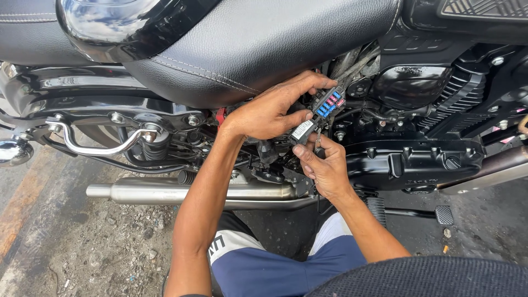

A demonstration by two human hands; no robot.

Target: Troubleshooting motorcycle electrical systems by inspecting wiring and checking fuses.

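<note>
Fingers: left hand [269,113] pinching fuse box [325,104] | white label [302,130] below | right hand [324,168] pinching small dark tool [318,144]

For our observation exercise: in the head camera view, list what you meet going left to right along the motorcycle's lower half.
Curved chrome footrest bracket → silver cylindrical exhaust pipe → black fuse box with blue and pink fuses → black metal engine cover → black ribbed foot pedal.
</note>
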